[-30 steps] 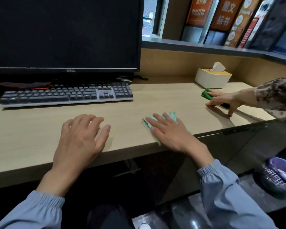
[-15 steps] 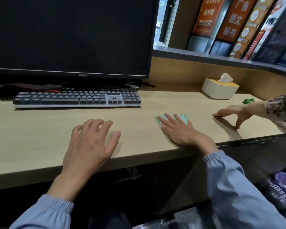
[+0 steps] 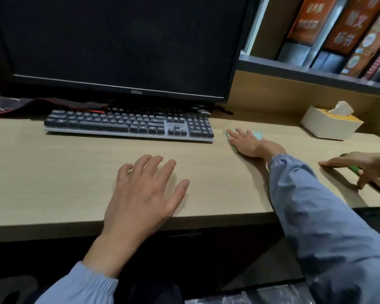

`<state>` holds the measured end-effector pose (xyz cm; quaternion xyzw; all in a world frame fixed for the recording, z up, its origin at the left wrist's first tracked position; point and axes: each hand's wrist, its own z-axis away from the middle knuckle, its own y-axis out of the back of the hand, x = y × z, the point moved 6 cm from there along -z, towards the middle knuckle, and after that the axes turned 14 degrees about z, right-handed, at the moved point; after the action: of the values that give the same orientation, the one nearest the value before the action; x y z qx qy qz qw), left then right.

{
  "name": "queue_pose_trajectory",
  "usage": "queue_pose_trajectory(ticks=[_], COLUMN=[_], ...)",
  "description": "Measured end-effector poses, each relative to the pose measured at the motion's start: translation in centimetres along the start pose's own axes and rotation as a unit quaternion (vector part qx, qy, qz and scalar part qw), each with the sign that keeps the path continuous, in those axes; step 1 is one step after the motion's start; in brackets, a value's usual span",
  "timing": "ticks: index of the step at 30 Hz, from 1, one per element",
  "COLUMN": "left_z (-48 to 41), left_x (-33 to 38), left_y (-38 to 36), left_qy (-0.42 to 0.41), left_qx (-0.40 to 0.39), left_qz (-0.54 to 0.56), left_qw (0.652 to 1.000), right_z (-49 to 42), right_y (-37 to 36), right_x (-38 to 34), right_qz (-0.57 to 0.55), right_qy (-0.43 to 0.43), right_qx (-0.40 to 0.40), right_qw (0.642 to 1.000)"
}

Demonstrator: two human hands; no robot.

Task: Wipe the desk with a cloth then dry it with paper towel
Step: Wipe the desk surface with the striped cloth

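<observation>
A light green cloth [image 3: 257,134] lies flat on the wooden desk [image 3: 53,172], just right of the keyboard. My right hand [image 3: 248,144] presses flat on the cloth with straight fingers and covers most of it. My left hand [image 3: 143,194] rests palm down on the bare desk near the front edge, fingers spread, holding nothing. A white tissue box [image 3: 331,123] with a yellow top and a tissue sticking out stands at the back right.
A dark keyboard [image 3: 130,125] sits below a black monitor [image 3: 119,47]. Another person's hand [image 3: 364,167] rests on the desk at the right, over a green object [image 3: 352,168]. A shelf with books runs along the back right.
My right hand has slid the cloth away from the front edge toward the back, up beside the keyboard's right end. My left hand has stayed in place.
</observation>
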<state>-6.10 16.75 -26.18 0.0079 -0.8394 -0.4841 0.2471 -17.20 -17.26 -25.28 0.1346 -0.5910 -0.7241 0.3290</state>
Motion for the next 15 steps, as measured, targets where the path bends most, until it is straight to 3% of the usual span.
queue_pose_trajectory(ticks=[5,15], left_z=[0.1,0.0], left_x=[-0.4,-0.6], left_y=[-0.1,-0.6], left_qy=[0.015,0.017], left_qx=[-0.011,-0.029], left_qz=[-0.004,-0.004], left_qw=[1.000,0.999], right_z=[0.1,12.4], right_y=[0.8,-5.8], right_x=[-1.0,1.0], right_qz=[0.024,0.005], right_qy=[0.010,0.087], right_qx=[-0.013,0.007], right_qw=[1.000,0.996])
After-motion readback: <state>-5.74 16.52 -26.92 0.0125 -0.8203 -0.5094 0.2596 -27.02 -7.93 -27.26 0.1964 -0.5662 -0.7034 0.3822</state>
